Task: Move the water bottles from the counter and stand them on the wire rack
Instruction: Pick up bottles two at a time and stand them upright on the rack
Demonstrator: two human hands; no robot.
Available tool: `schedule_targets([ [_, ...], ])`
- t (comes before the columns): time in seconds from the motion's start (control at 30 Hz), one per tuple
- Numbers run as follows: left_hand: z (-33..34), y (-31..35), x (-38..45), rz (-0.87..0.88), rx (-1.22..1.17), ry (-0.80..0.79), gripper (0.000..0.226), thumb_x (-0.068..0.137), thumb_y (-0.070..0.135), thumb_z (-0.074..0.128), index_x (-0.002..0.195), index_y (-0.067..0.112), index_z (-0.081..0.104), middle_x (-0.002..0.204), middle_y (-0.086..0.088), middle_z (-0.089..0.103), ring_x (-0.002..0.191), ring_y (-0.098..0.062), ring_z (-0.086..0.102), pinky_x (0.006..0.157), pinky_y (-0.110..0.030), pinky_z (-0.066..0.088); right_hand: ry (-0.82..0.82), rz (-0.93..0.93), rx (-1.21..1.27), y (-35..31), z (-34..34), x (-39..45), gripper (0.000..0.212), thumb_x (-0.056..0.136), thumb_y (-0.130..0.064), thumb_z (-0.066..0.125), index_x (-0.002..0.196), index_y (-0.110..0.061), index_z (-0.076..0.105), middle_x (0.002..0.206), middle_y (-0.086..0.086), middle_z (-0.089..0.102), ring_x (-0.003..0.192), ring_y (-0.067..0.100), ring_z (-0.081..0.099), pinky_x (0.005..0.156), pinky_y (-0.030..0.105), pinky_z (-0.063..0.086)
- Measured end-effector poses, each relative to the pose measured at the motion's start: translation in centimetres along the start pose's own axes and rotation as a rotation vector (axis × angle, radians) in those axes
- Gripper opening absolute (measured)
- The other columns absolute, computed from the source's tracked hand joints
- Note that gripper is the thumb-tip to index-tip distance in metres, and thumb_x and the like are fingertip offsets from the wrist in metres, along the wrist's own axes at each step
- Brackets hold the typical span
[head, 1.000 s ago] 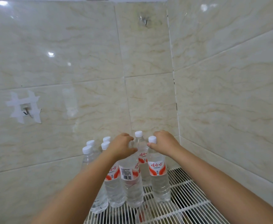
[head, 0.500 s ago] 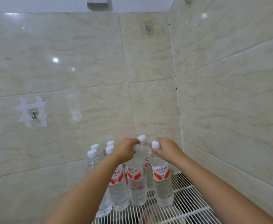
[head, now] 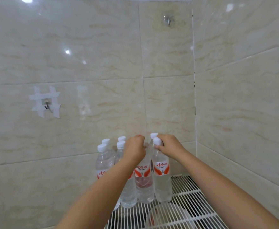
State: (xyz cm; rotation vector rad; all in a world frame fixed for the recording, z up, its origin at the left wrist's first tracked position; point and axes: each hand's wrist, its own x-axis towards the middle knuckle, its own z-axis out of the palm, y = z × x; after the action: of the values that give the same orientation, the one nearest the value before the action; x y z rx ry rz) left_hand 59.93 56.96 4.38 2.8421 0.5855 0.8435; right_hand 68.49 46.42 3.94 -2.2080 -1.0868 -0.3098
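Observation:
Several clear water bottles with white caps and red-and-white labels stand upright in a tight cluster on the white wire rack (head: 191, 197) in the tiled corner. My left hand (head: 135, 148) is closed over the top of one front bottle (head: 143, 182), hiding its cap. My right hand (head: 169, 146) grips the neck of the rightmost front bottle (head: 162, 180) just under its cap. Both bottles rest on the rack wires. Further bottles (head: 103, 160) stand behind and to the left, partly hidden by my left forearm.
Glossy beige tiled walls close in behind and to the right. A taped hook (head: 47, 103) and a clear adhesive hook (head: 167, 20) sit on the back wall. Under the rack a round pale object (head: 167, 217) shows through the wires. Bare rack extends right of the bottles.
The view shifted slightly and the bottles sit lower in frame. The two front bottles have drawn closer together, and both hands keep hold of their tops.

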Motion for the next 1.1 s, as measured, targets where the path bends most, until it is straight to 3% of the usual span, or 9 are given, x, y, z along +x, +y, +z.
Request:
schedule_targets([
  [0.23, 1.2, -0.4, 0.0, 0.084, 0.066, 0.001, 0.030, 0.096, 0.013, 0.043, 0.123, 0.002, 0.048, 0.132, -0.012, 0.051, 0.115, -0.029, 0.050, 0.095, -0.034, 0.039, 0.050, -0.010, 0.044, 1.1, 0.5, 0.5, 0.040, 0.087, -0.016, 0.056, 0.125, -0.007, 0.051, 0.115, 0.017, 0.063, 0.104, 0.029, 0.057, 0.083, 0.029, 0.043],
  [0.43, 2.2, -0.3, -1.1, 0.123, -0.004, 0.013, 0.043, 0.098, 0.009, 0.036, 0.140, 0.002, 0.027, 0.150, -0.011, 0.028, 0.131, -0.025, 0.036, 0.109, -0.027, 0.029, 0.123, -0.054, 0.044, 1.3, 1.4, -0.2, 0.042, 0.089, -0.019, 0.054, 0.130, -0.011, 0.046, 0.118, 0.013, 0.063, 0.107, 0.026, 0.057, 0.091, 0.034, 0.045],
  [0.5, 2.2, -0.3, -1.3, 0.104, -0.011, -0.020, 0.048, 0.099, 0.010, 0.034, 0.144, 0.003, 0.018, 0.155, -0.011, 0.018, 0.138, -0.025, 0.028, 0.114, -0.029, 0.024, 0.138, -0.058, 0.063, 1.3, 1.4, -0.4, 0.043, 0.089, -0.019, 0.056, 0.130, -0.011, 0.047, 0.119, 0.012, 0.063, 0.107, 0.025, 0.058, 0.092, 0.033, 0.044],
  [0.63, 1.8, -0.4, -1.4, 0.102, -0.007, -0.039, 0.049, 0.099, 0.009, 0.036, 0.144, 0.003, 0.019, 0.155, -0.010, 0.019, 0.137, -0.024, 0.030, 0.111, -0.028, 0.026, 0.185, -0.058, 0.122, 1.2, 1.7, -0.6, 0.040, 0.088, -0.016, 0.057, 0.127, -0.010, 0.051, 0.119, 0.012, 0.064, 0.106, 0.024, 0.059, 0.090, 0.028, 0.043],
  [0.8, 2.1, -0.6, -2.7, 0.114, 0.055, -0.004, 0.062, 0.098, 0.001, 0.034, 0.147, 0.005, -0.004, 0.158, -0.011, -0.007, 0.146, -0.023, -0.007, 0.119, -0.029, 0.001, 0.303, -0.056, 0.139, 1.5, 3.0, -1.4, 0.039, 0.088, -0.014, 0.057, 0.125, -0.005, 0.051, 0.123, 0.013, 0.062, 0.112, 0.028, 0.056, 0.093, 0.031, 0.042],
  [0.9, 2.5, -1.2, -4.9, 0.148, 0.136, 0.009, 0.069, 0.095, -0.004, 0.032, 0.145, 0.007, -0.013, 0.156, -0.009, -0.017, 0.134, -0.015, -0.028, 0.109, -0.026, -0.014, 0.276, -0.045, 0.125, 1.6, 3.2, -1.8, 0.043, 0.091, -0.016, 0.053, 0.131, -0.005, 0.044, 0.134, 0.013, 0.053, 0.123, 0.026, 0.049, 0.101, 0.030, 0.037],
  [1.0, 2.8, -1.9, -7.3, 0.134, 0.201, -0.079, 0.063, 0.097, 0.003, 0.028, 0.146, 0.012, -0.011, 0.156, -0.005, -0.017, 0.128, -0.010, -0.029, 0.104, -0.027, -0.017, 0.174, -0.091, -0.019, 1.3, 3.4, -3.0, 0.055, 0.091, -0.012, 0.051, 0.140, -0.008, 0.027, 0.150, 0.019, 0.027, 0.136, 0.031, 0.032, 0.110, 0.040, 0.032],
  [1.03, 2.8, -2.0, -8.1, 0.114, 0.214, -0.106, 0.059, 0.099, 0.007, 0.026, 0.146, 0.013, -0.009, 0.157, -0.005, -0.015, 0.134, -0.012, -0.027, 0.105, -0.027, -0.017, 0.184, -0.137, -0.099, 1.3, 3.6, -3.5, 0.060, 0.086, -0.009, 0.056, 0.139, -0.007, 0.027, 0.148, 0.025, 0.027, 0.134, 0.038, 0.033, 0.108, 0.047, 0.037],
  [1.1, 2.7, -2.3, -9.6, 0.054, 0.223, -0.137, 0.055, 0.101, 0.015, 0.022, 0.147, 0.014, -0.007, 0.158, -0.005, -0.012, 0.143, -0.017, -0.017, 0.112, -0.030, -0.012, 0.194, -0.185, -0.202, 1.3, 4.4, -4.7, 0.066, 0.074, -0.009, 0.068, 0.130, -0.005, 0.034, 0.134, 0.035, 0.044, 0.120, 0.048, 0.048, 0.090, 0.060, 0.047],
])
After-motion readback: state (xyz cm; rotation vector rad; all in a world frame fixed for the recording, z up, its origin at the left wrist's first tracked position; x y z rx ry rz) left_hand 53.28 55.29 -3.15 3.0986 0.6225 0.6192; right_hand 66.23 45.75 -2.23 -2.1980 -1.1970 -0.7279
